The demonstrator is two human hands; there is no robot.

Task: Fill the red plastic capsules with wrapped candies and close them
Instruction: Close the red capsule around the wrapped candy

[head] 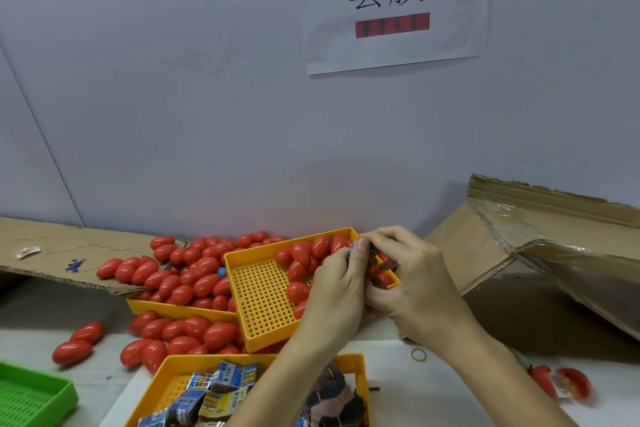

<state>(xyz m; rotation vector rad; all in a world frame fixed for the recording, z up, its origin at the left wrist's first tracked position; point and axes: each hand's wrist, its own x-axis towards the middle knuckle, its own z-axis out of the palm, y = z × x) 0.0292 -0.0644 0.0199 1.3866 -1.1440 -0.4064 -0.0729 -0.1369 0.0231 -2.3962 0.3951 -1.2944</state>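
Observation:
My left hand and my right hand meet over the right end of a yellow perforated tray. Both pinch a blue-and-white wrapped candy between their fingertips. A red capsule part shows under my right fingers; which hand holds it is unclear. Several closed red capsules lie in that tray. A heap of red capsules fills a second yellow tray behind and spills onto the table. A near yellow tray holds blue wrapped candies and dark bundles.
An open cardboard box lies on its side at the right. Flattened cardboard covers the back left. A green tray sits at the lower left. An opened red capsule and a rubber band lie on the table at the right.

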